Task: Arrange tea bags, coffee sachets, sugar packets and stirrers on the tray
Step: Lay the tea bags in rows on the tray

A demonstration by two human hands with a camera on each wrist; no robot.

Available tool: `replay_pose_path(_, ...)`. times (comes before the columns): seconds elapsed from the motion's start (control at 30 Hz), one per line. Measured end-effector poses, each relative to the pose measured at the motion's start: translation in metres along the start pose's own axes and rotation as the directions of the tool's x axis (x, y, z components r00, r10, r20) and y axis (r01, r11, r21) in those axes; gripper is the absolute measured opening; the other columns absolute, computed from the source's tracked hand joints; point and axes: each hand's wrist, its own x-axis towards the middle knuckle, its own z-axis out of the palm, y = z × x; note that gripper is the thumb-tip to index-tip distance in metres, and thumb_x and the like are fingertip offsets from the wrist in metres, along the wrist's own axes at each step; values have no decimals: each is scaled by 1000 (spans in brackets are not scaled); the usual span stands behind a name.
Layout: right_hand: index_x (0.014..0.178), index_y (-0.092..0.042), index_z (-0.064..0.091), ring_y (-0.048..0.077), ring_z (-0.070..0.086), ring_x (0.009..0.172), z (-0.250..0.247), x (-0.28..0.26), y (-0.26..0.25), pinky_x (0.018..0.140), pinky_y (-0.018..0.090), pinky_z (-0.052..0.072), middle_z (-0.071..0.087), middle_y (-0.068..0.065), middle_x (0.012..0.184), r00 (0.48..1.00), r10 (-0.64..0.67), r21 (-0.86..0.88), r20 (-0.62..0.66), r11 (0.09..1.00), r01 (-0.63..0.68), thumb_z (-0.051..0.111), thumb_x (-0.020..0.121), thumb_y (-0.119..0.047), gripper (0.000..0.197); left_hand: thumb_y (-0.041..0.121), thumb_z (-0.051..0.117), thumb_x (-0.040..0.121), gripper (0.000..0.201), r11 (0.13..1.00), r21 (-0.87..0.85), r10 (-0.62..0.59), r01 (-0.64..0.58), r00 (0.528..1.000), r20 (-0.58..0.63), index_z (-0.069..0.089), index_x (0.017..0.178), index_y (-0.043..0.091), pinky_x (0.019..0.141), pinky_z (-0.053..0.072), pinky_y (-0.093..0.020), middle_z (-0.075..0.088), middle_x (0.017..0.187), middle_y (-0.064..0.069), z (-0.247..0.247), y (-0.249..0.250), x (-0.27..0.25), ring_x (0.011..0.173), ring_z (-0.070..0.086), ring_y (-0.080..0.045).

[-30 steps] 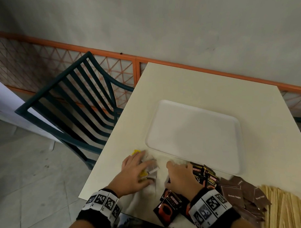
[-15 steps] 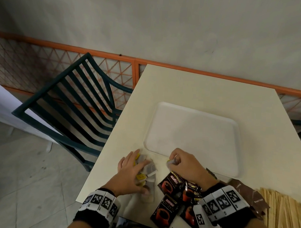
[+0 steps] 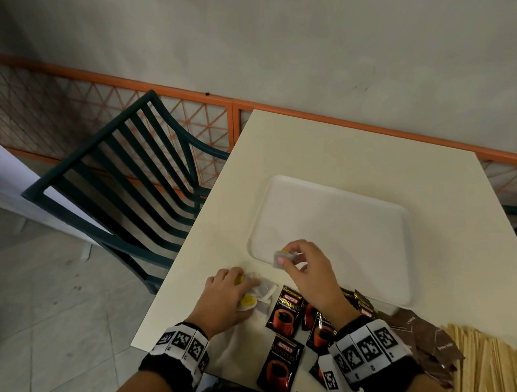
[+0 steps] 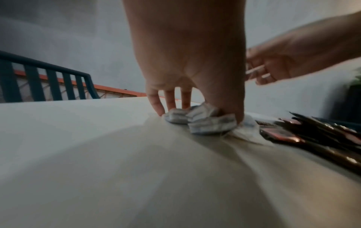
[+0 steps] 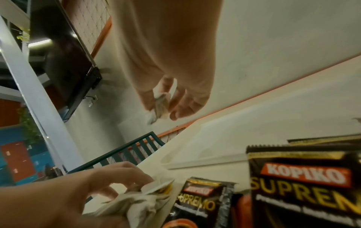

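A white tray (image 3: 338,228) lies in the middle of the cream table. My right hand (image 3: 282,257) hovers over the tray's near left corner and pinches a small tea bag (image 3: 278,262), also seen as the tea bag (image 5: 160,103) between thumb and fingers. My left hand (image 3: 249,295) stays on the table just left of it, fingers and thumb curled round a pile of tea bags (image 4: 205,121) with yellow tags. Black and red coffee sachets (image 3: 285,311) lie scattered under my right wrist. Brown sugar packets (image 3: 422,333) and wooden stirrers (image 3: 494,371) lie at the right.
A dark green slatted chair (image 3: 120,173) stands at the table's left edge. An orange mesh railing (image 3: 195,111) runs behind the table, against a grey wall. The table's near left corner (image 3: 138,342) is close to my left wrist.
My right hand has risen from the tea bag pile with one tea bag and moved forward over the tray's near corner. My left hand has stayed on the pile.
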Motion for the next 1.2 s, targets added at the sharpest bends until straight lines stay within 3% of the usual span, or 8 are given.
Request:
replay_pose_path(0.17,83,-25,50,2,57,71,-1,2,-4,61,8,44,58,-9,87,991,74,148,-115,987,-57,64,85,-23,14,42,77,59,53,997,-33,61,-65,993,-100,56,107,32,51,54,-28,65,94,1,6,-3,3,71,64,-20)
replay_pose_path(0.27,80,-24,46,6,57,71,1,-1,2,58,10,44,59,-1,87,991,123,164,-58,980,-112,63,85,-22,18,33,58,83,33,968,-251,-25,-15,988,-156,58,115,25,74,53,-28,62,105,-1,3,-6,4,85,61,-22)
replay_pose_path(0.37,84,-21,42,15,60,80,6,-5,9,62,13,44,62,6,98,994,107,136,32,985,-110,57,90,-19,16,15,58,89,25,828,-557,-177,66,973,-147,62,113,17,76,37,-3,61,100,1,-13,-5,3,87,56,-5)
replay_pose_path(0.5,119,-22,50,13,56,94,18,-9,13,73,7,40,55,-2,108,982,-14,-42,191,999,23,40,95,-8,30,10,53,92,19,497,-851,-332,171,943,-4,63,88,27,55,43,-11,63,70,5,-25,-9,-4,59,54,-2)
replay_pose_path(0.67,136,-18,41,19,38,118,45,-15,19,97,20,32,41,5,125,922,-60,-325,383,925,195,41,97,-27,40,15,50,95,13,149,-947,-422,284,884,199,60,96,8,68,48,-32,63,85,-10,-25,-19,-10,78,58,-22)
replay_pose_path(0.87,132,-16,41,26,32,122,63,-23,16,103,38,32,37,9,132,822,2,-572,569,719,395,53,84,-43,55,13,48,94,19,25,-952,-456,306,850,262,55,103,-2,69,46,-33,62,88,-18,-20,-27,-23,81,56,-27)
replay_pose_path(1.07,120,-13,54,24,42,112,64,-19,15,95,34,41,47,10,119,844,-39,-458,535,826,328,42,90,-4,33,15,50,93,21,-174,-935,-406,310,842,355,60,110,8,55,50,-23,69,97,-11,-21,-28,-30,73,65,-19)
replay_pose_path(1.2,118,-15,56,17,50,103,53,-10,3,89,19,42,50,6,115,932,-36,-270,361,952,142,48,90,-9,30,15,49,94,28,-286,-904,-349,319,844,408,58,118,4,54,53,-23,69,96,-11,-25,-26,-32,67,68,-15)
